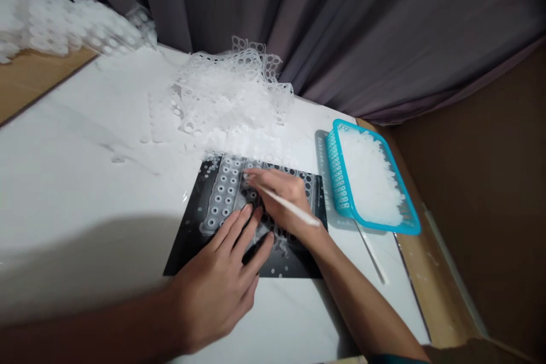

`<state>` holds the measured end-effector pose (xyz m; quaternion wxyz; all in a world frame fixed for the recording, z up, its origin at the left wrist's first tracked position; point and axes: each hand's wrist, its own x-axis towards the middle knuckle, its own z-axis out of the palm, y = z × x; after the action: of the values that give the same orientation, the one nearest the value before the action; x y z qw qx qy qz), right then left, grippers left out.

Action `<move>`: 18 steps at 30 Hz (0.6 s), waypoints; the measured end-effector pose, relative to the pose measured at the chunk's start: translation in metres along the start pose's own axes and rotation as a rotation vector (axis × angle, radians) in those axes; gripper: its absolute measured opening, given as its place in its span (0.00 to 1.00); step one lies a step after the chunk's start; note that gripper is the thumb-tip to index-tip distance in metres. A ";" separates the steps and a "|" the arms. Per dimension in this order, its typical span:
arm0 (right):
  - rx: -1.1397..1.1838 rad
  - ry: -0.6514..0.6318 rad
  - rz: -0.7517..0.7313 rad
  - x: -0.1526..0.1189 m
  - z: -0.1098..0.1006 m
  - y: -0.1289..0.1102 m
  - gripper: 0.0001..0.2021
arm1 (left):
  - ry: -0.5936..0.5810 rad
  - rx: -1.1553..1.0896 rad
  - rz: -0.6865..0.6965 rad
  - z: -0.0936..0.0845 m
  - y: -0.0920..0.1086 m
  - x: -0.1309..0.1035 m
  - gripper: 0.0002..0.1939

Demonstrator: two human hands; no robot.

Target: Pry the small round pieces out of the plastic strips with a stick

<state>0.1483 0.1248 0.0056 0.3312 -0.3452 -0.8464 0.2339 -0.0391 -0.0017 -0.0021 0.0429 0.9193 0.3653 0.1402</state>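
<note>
A translucent plastic sheet with rows of round holes and rings lies on a black mat. My left hand rests on the sheet's near part with its fingers spread. Pinched in my right hand is a thin white stick-like tool, its back end slanting toward my wrist. Its tip is hidden by my fingers, which are over the middle of the sheet. Small clear discs lie scattered on the mat's far left corner, and a few more near its front edge.
Behind the mat is a heap of punched translucent sheets. A blue basket full of white translucent pieces stands at the right, with a white stick beside it. More sheets pile at the far left. A grey curtain hangs behind.
</note>
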 end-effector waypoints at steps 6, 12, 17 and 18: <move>0.004 0.434 0.243 0.001 -0.063 -0.011 0.04 | 0.025 -0.016 -0.034 -0.002 -0.003 -0.001 0.36; -0.619 0.661 0.504 -0.059 -0.149 0.007 0.08 | 0.043 -0.030 -0.022 -0.002 -0.006 0.000 0.37; -0.395 0.557 0.409 -0.059 -0.129 -0.002 0.08 | 0.062 -0.050 -0.031 0.002 -0.006 0.001 0.36; -0.305 0.494 0.375 -0.053 -0.119 -0.008 0.07 | 0.063 -0.058 -0.029 0.002 -0.006 0.001 0.35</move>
<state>0.2601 0.1001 0.0694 0.4220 -0.5866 -0.6875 0.0710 -0.0423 0.0035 -0.0050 0.0598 0.9074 0.3756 0.1789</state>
